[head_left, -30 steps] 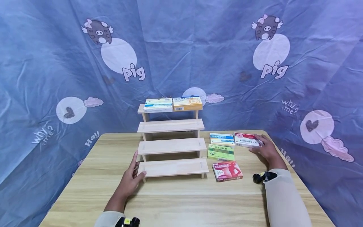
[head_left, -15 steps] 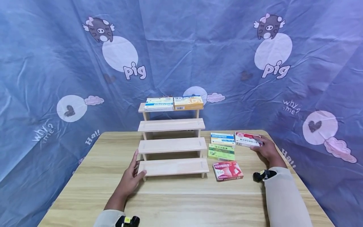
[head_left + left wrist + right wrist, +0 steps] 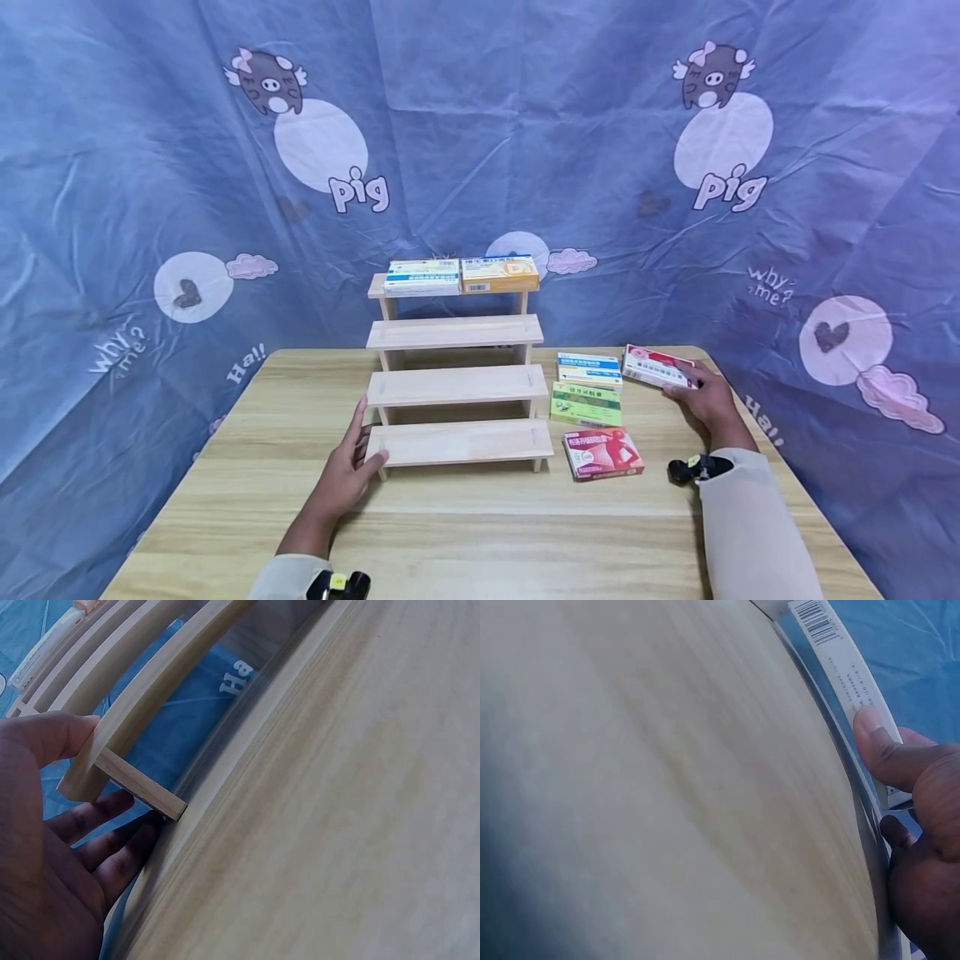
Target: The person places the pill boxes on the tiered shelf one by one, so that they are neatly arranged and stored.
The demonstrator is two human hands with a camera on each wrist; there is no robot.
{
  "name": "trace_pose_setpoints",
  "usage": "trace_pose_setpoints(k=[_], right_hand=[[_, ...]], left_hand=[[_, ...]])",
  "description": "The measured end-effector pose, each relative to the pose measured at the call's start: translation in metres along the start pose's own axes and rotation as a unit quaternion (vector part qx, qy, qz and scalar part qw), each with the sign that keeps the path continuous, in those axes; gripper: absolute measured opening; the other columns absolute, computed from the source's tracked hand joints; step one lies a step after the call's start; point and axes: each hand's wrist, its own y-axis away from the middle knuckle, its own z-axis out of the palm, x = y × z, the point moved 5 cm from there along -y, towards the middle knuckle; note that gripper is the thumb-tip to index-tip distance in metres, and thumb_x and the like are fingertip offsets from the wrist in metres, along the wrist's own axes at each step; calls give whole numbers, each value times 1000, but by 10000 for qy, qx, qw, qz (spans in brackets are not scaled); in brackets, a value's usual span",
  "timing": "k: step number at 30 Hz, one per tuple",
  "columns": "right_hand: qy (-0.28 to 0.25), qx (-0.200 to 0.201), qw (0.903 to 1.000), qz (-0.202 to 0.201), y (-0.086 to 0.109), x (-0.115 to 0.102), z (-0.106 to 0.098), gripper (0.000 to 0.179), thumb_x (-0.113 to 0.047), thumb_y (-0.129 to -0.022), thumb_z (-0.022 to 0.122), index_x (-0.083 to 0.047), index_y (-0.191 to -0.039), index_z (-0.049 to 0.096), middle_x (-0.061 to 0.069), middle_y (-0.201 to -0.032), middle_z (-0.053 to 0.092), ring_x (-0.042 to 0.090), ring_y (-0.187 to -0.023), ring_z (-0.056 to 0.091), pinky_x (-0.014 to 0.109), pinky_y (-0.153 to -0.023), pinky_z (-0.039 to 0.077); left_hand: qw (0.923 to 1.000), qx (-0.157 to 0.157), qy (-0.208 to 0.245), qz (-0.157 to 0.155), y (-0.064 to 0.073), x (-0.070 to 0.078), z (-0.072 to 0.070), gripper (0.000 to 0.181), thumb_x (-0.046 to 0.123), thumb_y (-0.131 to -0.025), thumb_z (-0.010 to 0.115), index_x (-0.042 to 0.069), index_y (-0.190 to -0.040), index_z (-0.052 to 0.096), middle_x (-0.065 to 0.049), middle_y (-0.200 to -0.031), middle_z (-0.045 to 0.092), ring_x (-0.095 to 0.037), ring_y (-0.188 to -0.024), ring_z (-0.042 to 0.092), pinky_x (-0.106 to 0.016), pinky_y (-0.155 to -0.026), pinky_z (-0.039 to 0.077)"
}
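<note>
A stepped wooden rack (image 3: 459,387) stands on the table. My left hand (image 3: 347,473) grips the left end of its lowest step, thumb on top and the other fingers at the side and below, as the left wrist view shows. At the table's back right, my right hand (image 3: 708,398) holds the right end of a red and white medicine box (image 3: 654,365). In the right wrist view the thumb (image 3: 881,746) presses the box's white side. The box is tilted, and its left end sits slightly apart from a blue and white medicine box (image 3: 588,368).
On the rack's top step lie a blue and white box (image 3: 422,279) and an orange and white box (image 3: 500,275). A green box (image 3: 586,404) and a red box (image 3: 603,454) lie right of the rack. Blue printed cloth (image 3: 480,150) hangs behind the table (image 3: 510,550).
My right hand has tilted the red and white box and shifted it slightly away from the blue and white box beside it. My left hand stays on the rack.
</note>
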Motion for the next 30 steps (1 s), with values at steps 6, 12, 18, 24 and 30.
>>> trace_pose_setpoints(k=[6, 12, 18, 24, 30], right_hand=[[-173, -9, 9998, -34, 2, -1, -2, 75, -18, -106, 74, -9, -167, 32, 27, -180, 4, 56, -167, 4, 66, -136, 8], [-314, -28, 9993, -197, 5, -5, -7, 71, -25, -109, 69, -13, -168, 32, 25, -181, 4, 56, -167, 4, 66, -135, 7], [-690, 194, 9966, -399, 12, -13, -13, 68, -23, -108, 71, -13, -166, 37, 21, -182, 12, 51, -168, 10, 55, -138, 10], [-670, 568, 9913, -980, 17, -27, -16, 64, -20, -107, 72, -9, -163, 45, 22, -174, 38, 11, -152, 42, 3, -109, 29], [-378, 793, 9863, -1395, 25, -42, -17, 60, -19, -107, 73, -5, -160, 51, 27, -163, 50, -3, -130, 47, 1, -96, 28]], left_hand=[[10000, -60, -61, -20, -1, 1, -1, 95, 20, -108, 70, 27, -178, 6, -30, -164, 51, -48, -147, 57, -21, -104, 52], [9999, -85, -140, -7, 0, 2, -2, 95, 21, -109, 69, 29, -178, 5, -29, -165, 50, -50, -150, 54, -36, -112, 52], [9999, -105, -109, -9, 0, 2, -2, 94, 21, -109, 69, 28, -178, 6, -29, -165, 51, -48, -150, 54, -26, -108, 52], [9999, -134, -54, -9, -1, 0, -1, 94, 20, -109, 69, 27, -178, 5, -29, -165, 50, -48, -150, 54, -20, -105, 51], [9997, -100, -181, -100, 0, -2, -1, 96, 21, -109, 69, 29, -178, 4, -28, -166, 49, -48, -153, 51, -29, -112, 51]])
